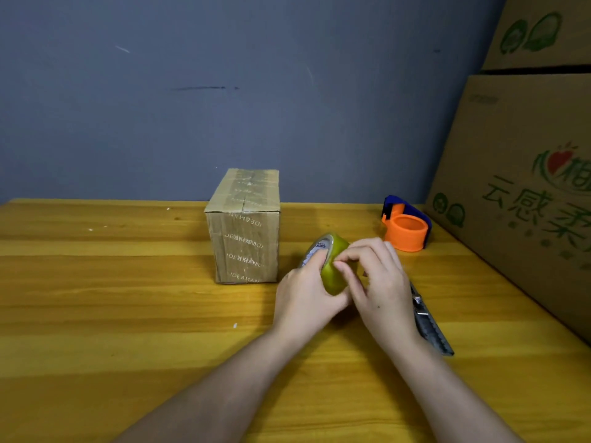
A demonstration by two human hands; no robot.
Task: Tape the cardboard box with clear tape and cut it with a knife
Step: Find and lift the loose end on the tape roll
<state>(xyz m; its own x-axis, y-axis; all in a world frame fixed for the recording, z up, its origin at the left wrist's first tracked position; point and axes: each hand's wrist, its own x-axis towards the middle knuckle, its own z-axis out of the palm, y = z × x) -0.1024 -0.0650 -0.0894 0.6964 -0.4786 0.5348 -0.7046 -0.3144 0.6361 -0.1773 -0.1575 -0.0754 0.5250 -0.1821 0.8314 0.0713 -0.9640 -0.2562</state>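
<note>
A small cardboard box (244,227) stands upright on the wooden table (112,298), its top and front covered in printed clear tape. To its right, my left hand (305,298) grips a roll of yellowish clear tape (334,273) held on edge above the table. My right hand (377,282) rests on the roll's outer face, fingertips pinched against the tape surface. A grey utility knife (430,324) lies on the table just right of my right wrist, partly hidden by it.
An orange and blue tape dispenser (406,223) sits at the back right of the table. Large printed cardboard cartons (527,187) are stacked along the right edge. A grey wall (224,91) runs behind the table.
</note>
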